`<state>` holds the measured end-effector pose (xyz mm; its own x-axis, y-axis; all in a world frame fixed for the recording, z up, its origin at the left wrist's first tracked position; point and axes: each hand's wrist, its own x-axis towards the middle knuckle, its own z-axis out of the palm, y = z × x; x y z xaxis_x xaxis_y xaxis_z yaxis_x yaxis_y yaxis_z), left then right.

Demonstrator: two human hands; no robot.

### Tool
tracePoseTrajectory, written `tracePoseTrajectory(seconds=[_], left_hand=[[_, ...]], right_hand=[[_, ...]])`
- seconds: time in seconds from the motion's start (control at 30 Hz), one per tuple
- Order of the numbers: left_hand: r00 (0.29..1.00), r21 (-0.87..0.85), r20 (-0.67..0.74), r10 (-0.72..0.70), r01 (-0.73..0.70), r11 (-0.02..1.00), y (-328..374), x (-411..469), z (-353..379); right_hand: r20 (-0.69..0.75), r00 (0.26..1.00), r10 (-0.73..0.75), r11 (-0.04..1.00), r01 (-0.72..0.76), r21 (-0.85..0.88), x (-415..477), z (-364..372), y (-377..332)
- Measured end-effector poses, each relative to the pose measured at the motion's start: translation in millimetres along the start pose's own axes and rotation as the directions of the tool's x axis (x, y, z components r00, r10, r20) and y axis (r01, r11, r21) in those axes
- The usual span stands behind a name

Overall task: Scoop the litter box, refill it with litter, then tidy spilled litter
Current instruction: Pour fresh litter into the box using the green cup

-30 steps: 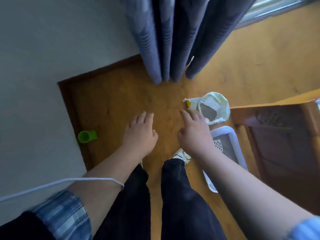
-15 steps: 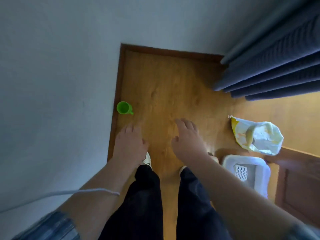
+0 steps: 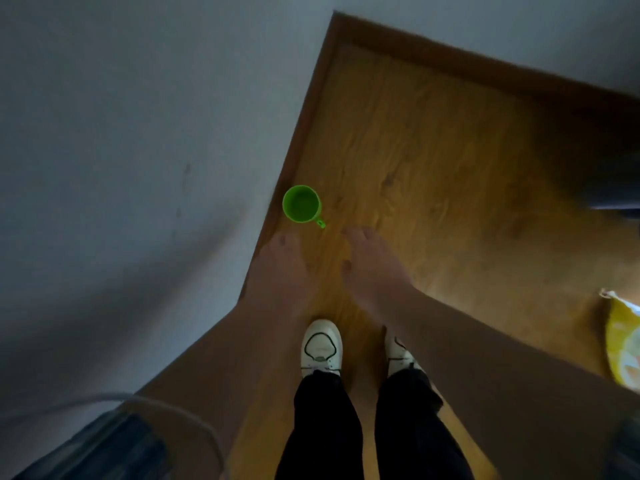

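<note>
Left hand (image 3: 282, 268), right hand (image 3: 370, 271) — grips released; green cup (image 3: 300, 203) just beside skirting (image 3: 302, 133)

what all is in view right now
cup: 1, green, upright on the floor by the wall
bag: 1, yellow and white, on the floor at the right edge, cut off
floor: brown wood, room corner
wall: grey, left and top
skirting: brown, along the wall's foot
cable: 1, white, lower left
shoes: 2, white, bottom centre
trousers: black, bottom
left hand: open, blurred, just short of the cup
right hand: open, blurred, beside the left
</note>
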<state>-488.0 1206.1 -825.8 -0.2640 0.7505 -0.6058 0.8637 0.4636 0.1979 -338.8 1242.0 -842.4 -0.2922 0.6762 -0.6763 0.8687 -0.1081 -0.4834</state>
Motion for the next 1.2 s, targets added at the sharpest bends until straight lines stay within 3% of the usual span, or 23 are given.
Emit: tracePoseTrajectory(seconds=[0.27,0.47,0.67,0.93,1.07,1.2], left_hand=[[0.999,-0.096,-0.009,-0.031,0.030,0.995,-56,90,100],[0.995,-0.065,0.052,-0.084,0.088,0.994,-55,63,90],[0.991,-0.131,0.134,-0.031,0.049,0.990,-8,-16,6],[0.967,-0.292,0.110,0.231,-0.191,0.937,101,-161,-213],[0.879,-0.430,0.057,0.473,-0.406,0.806,153,-241,-325],[0.764,-0.528,0.012,0.645,-0.543,0.653,202,-318,-410]], right_hand=[[-0.032,0.988,-0.154,0.920,0.131,-0.370,152,102,19],[-0.109,0.992,-0.064,0.983,0.044,-0.176,139,109,33],[-0.085,0.989,-0.119,0.987,0.108,-0.118,10,6,29],[-0.238,0.965,-0.106,0.994,0.101,-0.033,-222,-211,-70],[-0.355,0.926,-0.131,0.989,0.145,0.013,-347,-298,-131],[-0.546,0.829,-0.122,0.985,0.168,0.035,-466,-358,-172]])
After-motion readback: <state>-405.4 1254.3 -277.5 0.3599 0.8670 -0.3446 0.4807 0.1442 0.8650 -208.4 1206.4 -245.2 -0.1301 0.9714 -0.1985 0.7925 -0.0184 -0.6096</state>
